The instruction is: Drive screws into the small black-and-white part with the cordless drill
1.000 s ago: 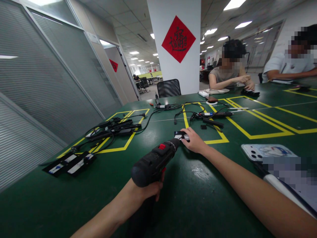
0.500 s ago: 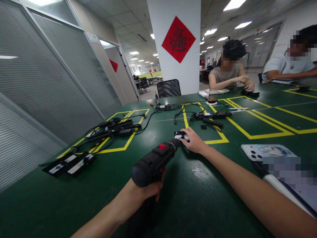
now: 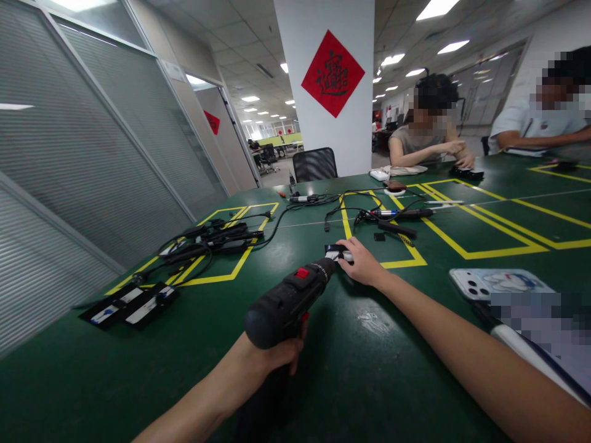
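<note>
My left hand (image 3: 277, 352) grips the handle of a black cordless drill (image 3: 286, 301) with a red switch on top. The drill's nose points away from me at a small black and white part (image 3: 336, 251) lying on the green table (image 3: 138, 369). My right hand (image 3: 364, 263) rests on the table with its fingers closed on that part, right at the drill's tip. The drill bit itself is hidden between the chuck and my fingers.
A tangle of black cables and tools (image 3: 207, 240) lies at the left inside yellow tape lines, with two flat black strips (image 3: 129, 303) nearer. More tools (image 3: 392, 216) lie ahead. A phone (image 3: 494, 283) sits at the right. Two people (image 3: 429, 126) sit across the table.
</note>
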A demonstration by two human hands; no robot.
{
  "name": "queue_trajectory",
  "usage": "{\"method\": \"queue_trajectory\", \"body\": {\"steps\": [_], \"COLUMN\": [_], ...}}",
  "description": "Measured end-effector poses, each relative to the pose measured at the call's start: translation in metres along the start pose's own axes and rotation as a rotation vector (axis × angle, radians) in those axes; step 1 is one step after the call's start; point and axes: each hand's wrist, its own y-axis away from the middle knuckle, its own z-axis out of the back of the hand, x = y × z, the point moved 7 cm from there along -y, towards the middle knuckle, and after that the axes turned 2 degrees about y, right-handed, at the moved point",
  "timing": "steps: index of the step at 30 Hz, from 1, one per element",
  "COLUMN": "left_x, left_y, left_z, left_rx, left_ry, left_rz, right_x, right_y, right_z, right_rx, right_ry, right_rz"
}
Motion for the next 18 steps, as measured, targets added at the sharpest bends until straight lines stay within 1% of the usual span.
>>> {"method": "queue_trajectory", "body": {"steps": [4,8,12,16,18], "left_x": [0.0050,0.0037,0.0021,-0.0005,-0.0012], "left_y": [0.0003,-0.0003,0.0003,0.0009,0.0011], "left_z": [0.0020,0.0015,0.0011,-0.0003,-0.0002], "left_rx": [-0.035,-0.016,-0.005,0.022,0.018], "left_ry": [-0.018,-0.015,-0.023,-0.007,-0.024], "left_rz": [0.048,0.009,0.023,-0.020,-0.033], "right_x": [0.0010,0.0019,0.0023,0.0031,0.0032], "right_y": [-0.0001,-0.0005,-0.0003,-0.0001,-0.0001], "right_z": [0.0005,0.0008,0.0013,0.0020,0.0024], "right_rx": [-0.006,0.002,0.000,0.003,0.003], "right_ry": [0.003,0.005,0.008,0.007,0.008], "right_rz": [0.004,-0.002,0.000,0.008,0.006]}}
